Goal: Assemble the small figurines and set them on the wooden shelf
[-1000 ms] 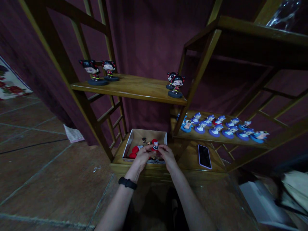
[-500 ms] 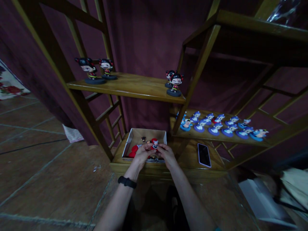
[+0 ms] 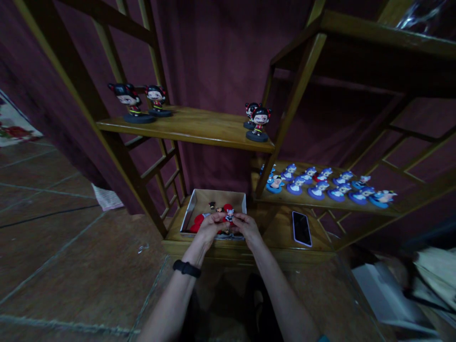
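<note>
Over the front of a shallow cardboard box (image 3: 190,209), my left hand (image 3: 211,229) and my right hand (image 3: 247,226) meet around a small figurine (image 3: 230,216) with a pale head and a dark and red body. Fingers of both hands close on it from either side, and the fingertips partly cover its lower part. Inside the box lie red pieces (image 3: 196,224) and small dark-haired figurines (image 3: 213,205). The front part of the box's contents is hidden behind my hands.
Black-haired figurines (image 3: 260,124) on dark bases stand on the wooden shelf (image 3: 199,126) above. Several purple-and-white figurines (image 3: 318,189) fill the lower right shelf. A phone (image 3: 301,229) lies right of the box. A shelf post (image 3: 290,109) rises between the sections.
The view has shifted very slightly. Both hands stay over the box with the figurine between them, nearly in the same place.
</note>
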Demonstrator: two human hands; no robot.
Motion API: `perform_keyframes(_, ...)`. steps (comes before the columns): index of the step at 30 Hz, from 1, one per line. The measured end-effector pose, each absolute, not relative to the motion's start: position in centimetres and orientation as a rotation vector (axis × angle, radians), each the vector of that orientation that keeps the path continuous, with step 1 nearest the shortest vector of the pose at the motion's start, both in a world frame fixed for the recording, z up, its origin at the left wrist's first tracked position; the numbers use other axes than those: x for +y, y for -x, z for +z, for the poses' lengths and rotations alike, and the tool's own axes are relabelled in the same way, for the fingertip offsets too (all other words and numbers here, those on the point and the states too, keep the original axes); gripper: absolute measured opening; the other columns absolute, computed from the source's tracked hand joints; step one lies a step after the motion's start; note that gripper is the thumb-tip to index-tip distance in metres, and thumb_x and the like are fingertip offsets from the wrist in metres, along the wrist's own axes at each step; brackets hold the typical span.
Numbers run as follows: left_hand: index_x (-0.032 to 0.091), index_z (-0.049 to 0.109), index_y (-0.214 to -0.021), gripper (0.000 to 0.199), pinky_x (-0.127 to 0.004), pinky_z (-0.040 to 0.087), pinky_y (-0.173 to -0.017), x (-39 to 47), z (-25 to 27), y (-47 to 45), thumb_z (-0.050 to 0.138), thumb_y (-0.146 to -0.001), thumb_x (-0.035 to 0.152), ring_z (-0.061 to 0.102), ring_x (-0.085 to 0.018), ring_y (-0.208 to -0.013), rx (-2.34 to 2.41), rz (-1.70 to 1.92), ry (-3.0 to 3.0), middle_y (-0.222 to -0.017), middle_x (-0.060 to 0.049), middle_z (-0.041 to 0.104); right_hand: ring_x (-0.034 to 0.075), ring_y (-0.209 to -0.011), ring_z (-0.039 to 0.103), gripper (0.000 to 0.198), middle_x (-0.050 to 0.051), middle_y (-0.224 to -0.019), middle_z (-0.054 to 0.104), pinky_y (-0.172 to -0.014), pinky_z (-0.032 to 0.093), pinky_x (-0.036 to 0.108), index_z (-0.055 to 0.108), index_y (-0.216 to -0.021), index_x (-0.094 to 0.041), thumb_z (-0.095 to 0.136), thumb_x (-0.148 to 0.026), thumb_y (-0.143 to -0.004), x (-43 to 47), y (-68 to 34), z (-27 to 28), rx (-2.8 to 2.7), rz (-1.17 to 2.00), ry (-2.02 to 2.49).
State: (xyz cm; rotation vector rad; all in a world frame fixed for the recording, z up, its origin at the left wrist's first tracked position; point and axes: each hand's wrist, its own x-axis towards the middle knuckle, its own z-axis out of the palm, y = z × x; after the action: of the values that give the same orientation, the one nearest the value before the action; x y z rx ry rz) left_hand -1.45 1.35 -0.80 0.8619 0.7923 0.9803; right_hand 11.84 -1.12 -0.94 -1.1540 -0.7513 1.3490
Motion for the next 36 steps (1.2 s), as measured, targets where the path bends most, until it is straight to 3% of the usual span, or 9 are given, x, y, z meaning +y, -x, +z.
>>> perform_keyframes(12, 0.012, 0.065, -0.095, 0.044, -0.027, 0.044, -0.077, 1.4, -0.4, 1.3, 0.076, -0.053, 0.013, 0.062, -0.016, -0.081, 0.758, 1.043, -0.856, -0.091, -0.008, 0.068, 0.017, -0.072, 0.064, 0.033, 0.005, -0.084, 0.069, -0.071, 0.051, 0.033, 0.066, -0.084, -0.017, 0.073, -0.032, -0.056, -1.0, -12.0, -1.1, -0.625, 1.303, 1.021)
perform_keyframes(18, 0.014, 0.066, -0.093, 0.044, -0.027, 0.045, -0.075, 1.4, -0.5, 1.0, 0.077, -0.051, 0.013, 0.061, -0.014, -0.075, 0.780, 1.053, -0.893, -0.086, -0.006, 0.069, 0.019, -0.077, 0.063, 0.030, 0.004, -0.082, 0.069, -0.072, 0.050, 0.033, 0.065, -0.078, -0.018, 0.074, -0.031, -0.053, -1.1, -11.8, -0.8, -0.642, 1.312, 1.040)
perform_keyframes(36, 0.011, 0.067, -0.091, 0.044, -0.030, 0.047, -0.071, 1.5, -0.7, 1.3, 0.079, -0.049, 0.016, 0.063, -0.016, -0.069, 0.786, 0.990, -0.875, -0.079, -0.007, 0.069, 0.013, -0.058, 0.059, 0.028, 0.000, -0.065, 0.064, -0.061, 0.050, 0.029, 0.065, -0.075, -0.018, 0.072, -0.035, -0.054, -1.5, -11.1, 0.0, -0.775, 1.206, 1.162)
